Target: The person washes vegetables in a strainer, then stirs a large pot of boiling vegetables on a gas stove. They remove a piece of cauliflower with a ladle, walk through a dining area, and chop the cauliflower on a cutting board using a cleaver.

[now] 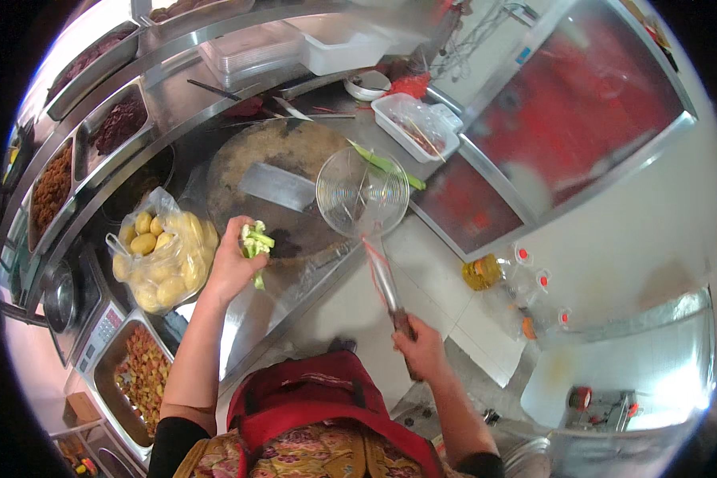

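Pale green cauliflower florets [257,242] are pinched between the thumb and fingers of my left hand [233,260], over the near left edge of a round wooden chopping block [239,149]. My right hand [421,349] grips the dark handle of a round wire skimmer [362,194]. The skimmer's head hangs at the block's right side, and I see through its coiled wire. A cleaver [278,186] lies flat on the block, its right end reaching behind the skimmer. A long green vegetable piece [373,156] lies partly behind the skimmer's upper rim.
Left of my left hand sits a clear bag of peeled potatoes [167,257]. A steel tray of diced food [140,376] stands nearer, beside a scale [98,337]. A white plastic container [415,128] lies beyond the skimmer. Oil bottles [481,272] stand on the floor at right.
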`<state>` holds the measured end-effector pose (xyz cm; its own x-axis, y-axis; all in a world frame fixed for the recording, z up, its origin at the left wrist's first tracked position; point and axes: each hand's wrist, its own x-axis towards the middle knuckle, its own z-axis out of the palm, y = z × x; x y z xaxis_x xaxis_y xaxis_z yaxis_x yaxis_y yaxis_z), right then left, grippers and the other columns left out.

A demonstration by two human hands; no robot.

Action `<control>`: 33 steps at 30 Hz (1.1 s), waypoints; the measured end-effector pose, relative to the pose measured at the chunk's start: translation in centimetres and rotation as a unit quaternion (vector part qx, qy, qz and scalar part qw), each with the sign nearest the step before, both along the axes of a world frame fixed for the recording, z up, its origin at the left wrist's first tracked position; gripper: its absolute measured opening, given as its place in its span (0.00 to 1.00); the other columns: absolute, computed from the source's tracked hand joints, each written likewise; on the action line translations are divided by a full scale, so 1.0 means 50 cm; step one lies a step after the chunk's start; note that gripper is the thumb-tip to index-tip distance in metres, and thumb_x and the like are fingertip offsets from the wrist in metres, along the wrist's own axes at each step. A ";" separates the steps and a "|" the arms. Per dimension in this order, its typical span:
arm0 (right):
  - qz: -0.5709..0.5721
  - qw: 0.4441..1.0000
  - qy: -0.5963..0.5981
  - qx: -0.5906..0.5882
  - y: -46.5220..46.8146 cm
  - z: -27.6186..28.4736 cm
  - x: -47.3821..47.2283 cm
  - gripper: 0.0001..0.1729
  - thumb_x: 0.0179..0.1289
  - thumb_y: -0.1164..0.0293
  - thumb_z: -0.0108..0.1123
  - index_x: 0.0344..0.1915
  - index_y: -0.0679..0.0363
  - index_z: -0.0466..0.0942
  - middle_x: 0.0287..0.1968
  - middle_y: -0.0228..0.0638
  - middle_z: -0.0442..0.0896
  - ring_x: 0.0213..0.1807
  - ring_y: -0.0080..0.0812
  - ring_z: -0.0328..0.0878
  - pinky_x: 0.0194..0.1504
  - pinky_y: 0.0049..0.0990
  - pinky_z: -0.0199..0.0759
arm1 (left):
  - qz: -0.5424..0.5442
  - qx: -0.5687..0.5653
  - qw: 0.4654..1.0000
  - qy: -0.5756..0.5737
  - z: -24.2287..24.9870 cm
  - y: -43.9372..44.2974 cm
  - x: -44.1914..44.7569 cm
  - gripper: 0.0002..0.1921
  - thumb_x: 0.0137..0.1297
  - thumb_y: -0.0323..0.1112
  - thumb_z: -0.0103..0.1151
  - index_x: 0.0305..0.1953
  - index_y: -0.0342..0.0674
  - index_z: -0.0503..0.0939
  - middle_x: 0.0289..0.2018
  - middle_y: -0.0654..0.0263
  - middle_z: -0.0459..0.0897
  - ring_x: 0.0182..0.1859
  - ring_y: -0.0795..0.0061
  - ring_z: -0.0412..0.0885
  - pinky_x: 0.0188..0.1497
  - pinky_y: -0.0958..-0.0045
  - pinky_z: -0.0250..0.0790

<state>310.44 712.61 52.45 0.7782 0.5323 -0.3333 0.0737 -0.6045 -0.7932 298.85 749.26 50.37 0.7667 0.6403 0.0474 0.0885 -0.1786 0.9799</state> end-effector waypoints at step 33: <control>0.521 0.808 -0.269 -0.068 0.704 -0.171 0.460 0.38 0.50 0.65 0.67 0.62 0.60 0.63 0.51 0.54 0.77 0.46 0.58 0.80 0.50 0.46 0.75 | 0.408 -0.034 0.888 0.207 -0.145 -0.017 0.218 0.21 0.59 0.36 0.68 0.49 0.34 0.75 0.42 0.52 0.81 0.45 0.58 0.81 0.50 0.63 0.73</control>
